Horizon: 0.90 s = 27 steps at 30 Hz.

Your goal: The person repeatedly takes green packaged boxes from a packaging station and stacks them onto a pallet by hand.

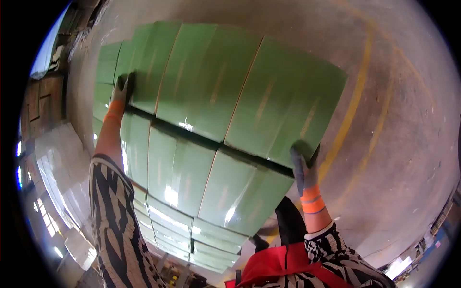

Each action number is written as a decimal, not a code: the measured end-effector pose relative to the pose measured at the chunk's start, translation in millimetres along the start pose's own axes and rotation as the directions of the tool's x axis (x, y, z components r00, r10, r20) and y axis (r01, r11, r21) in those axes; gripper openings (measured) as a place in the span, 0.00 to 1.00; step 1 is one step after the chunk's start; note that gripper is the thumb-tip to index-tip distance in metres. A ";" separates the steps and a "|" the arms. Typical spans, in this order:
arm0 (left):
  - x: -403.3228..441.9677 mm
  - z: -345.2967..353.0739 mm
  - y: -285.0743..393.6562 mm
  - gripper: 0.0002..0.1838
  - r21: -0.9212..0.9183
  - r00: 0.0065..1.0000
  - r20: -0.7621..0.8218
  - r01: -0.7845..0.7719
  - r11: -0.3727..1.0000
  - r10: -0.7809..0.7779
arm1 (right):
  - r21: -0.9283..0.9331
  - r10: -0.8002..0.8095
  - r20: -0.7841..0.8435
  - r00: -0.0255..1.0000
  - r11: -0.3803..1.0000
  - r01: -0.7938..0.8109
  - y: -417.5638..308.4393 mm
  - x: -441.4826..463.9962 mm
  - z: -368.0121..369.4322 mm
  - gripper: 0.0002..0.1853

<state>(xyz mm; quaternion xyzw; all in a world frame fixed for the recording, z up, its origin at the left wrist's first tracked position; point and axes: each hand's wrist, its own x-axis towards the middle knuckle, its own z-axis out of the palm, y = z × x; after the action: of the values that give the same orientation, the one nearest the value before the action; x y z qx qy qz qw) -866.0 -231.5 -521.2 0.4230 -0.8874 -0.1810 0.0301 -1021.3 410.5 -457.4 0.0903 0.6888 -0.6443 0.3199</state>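
Note:
Several green cartons (211, 77) stand packed side by side, with narrow seams between them. A dark gap runs along the near edge of the upper row, and more green cartons (177, 170) lie below it. My left hand (123, 91), in a grey glove with an orange cuff, grips the row's near edge at the left. At the near right corner, my right hand (303, 165), gloved the same way, holds the end carton (288, 101), its thumb on top. Some fingers of both hands are hidden behind the cartons.
Yellow lines (355, 103) mark the concrete floor (408, 144) at the right. Brown boxes (45, 98) and a pale wrapped stack (60, 158) stand at the left. My red apron (273, 264) and dark leg (289, 223) show below.

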 end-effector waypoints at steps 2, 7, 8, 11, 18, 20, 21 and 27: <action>-35.1 -3.4 20.1 0.37 0.320 0.988 -0.148 0.085 0.944 -0.039 | -0.208 -0.114 -0.002 0.994 0.972 0.111 -10.3 -16.0 -1.6 0.41; -112.0 -29.2 -46.3 0.33 0.295 0.925 -0.259 0.351 0.889 -0.279 | 0.226 0.082 0.130 0.988 0.968 -0.110 37.5 -117.8 -1.3 0.46; -113.4 -22.4 -96.1 0.31 0.131 0.941 -0.195 0.303 0.944 -0.275 | 0.138 0.156 0.182 0.971 0.974 -0.182 48.1 -131.7 3.2 0.45; -115.0 -20.0 -127.5 0.26 -0.190 0.966 -0.117 0.207 0.960 -0.232 | -0.084 0.176 0.135 0.975 0.983 -0.165 65.7 -141.1 10.8 0.40; -115.8 -27.8 -54.6 0.25 -0.520 0.961 -0.004 0.235 0.821 -0.278 | -0.052 0.168 0.088 0.982 0.985 -0.164 54.9 -122.9 11.0 0.35; -127.8 -28.7 -8.6 0.26 -0.699 0.951 -0.014 0.212 0.683 -0.309 | 0.053 0.193 0.081 0.978 0.979 -0.198 56.0 -122.5 14.6 0.37; -135.0 -28.4 8.5 0.26 -0.719 0.960 -0.148 0.061 0.692 -0.238 | -0.032 0.122 0.076 0.990 0.992 -0.120 53.0 -125.9 16.0 0.38; -414.9 -36.1 106.2 0.27 -0.340 0.947 -0.319 -0.071 0.938 -0.044 | -0.250 0.089 0.216 0.972 0.968 -0.033 71.7 -195.5 -73.8 0.35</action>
<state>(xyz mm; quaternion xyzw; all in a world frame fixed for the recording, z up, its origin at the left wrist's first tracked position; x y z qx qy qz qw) -671.4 135.1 -409.3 0.4284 -0.8275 -0.2631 0.2499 -854.5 547.5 -410.5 -0.0023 0.7191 -0.5501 0.4245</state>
